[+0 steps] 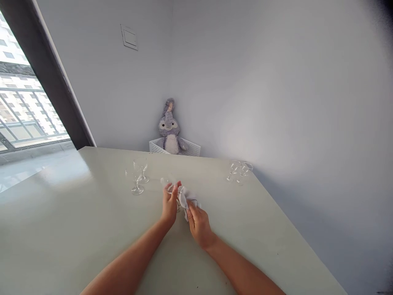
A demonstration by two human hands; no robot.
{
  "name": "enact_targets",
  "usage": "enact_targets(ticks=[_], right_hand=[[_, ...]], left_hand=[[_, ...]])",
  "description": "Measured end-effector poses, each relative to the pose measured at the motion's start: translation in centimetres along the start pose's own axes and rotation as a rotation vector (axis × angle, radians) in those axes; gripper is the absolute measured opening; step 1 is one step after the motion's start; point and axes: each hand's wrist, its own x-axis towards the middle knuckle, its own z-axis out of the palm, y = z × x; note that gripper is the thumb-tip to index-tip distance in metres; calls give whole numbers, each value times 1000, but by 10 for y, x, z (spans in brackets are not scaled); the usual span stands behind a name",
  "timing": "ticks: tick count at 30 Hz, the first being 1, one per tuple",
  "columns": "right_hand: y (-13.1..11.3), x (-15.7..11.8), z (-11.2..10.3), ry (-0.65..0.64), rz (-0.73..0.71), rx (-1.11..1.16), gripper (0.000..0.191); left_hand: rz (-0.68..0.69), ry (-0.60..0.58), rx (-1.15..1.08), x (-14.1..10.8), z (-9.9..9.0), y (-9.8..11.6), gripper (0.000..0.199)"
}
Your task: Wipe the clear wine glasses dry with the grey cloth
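Over the middle of the pale table, my left hand is closed around a clear stemmed glass; its bowl shows past my fingers, tilted to the left. My right hand grips a white cloth and holds it against the glass, beside my left fingers. The cloth and my fingers hide part of the glass. To the left, two clear stemmed glasses stand upright close together. Two more stemmed glasses stand side by side near the far right edge.
The pale table runs to a far edge near the wall. Behind that edge, a grey plush rabbit sits in a white perforated basket. A window with a railing lies at the left; the wall flanks the table's right edge.
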Motion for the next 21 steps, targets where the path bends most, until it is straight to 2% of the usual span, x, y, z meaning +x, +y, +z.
enact_targets(ticks=[4, 6, 8, 11, 13, 16, 18, 20, 21], right_hand=[[-6, -2, 4, -89, -145, -4, 48], [-11, -2, 7, -105, -175, 22, 48], [-15, -2, 10, -105, -169, 80, 44], [-14, 0, 13, -83, -35, 197, 34], [-5, 4, 12, -22, 172, 311, 26], [17, 14, 3, 214, 556, 571, 26], [29, 20, -9, 429, 724, 745, 27], [33, 25, -22, 589, 751, 844, 26], [31, 26, -28, 613, 719, 854, 26]], left_hand=[[-65, 47, -198, 12, -8, 5, 52], [-104, 108, -250, 16, -11, 9, 49], [-202, 138, -344, 17, -12, 14, 43], [-414, -12, -490, 16, -11, 20, 41], [-434, -101, -481, 14, -10, 22, 39], [-226, -67, -237, 13, -9, 21, 43], [-57, -35, 109, 12, -11, 18, 52], [99, -61, 542, 10, -13, 14, 55], [178, -102, 745, 9, -14, 11, 53]])
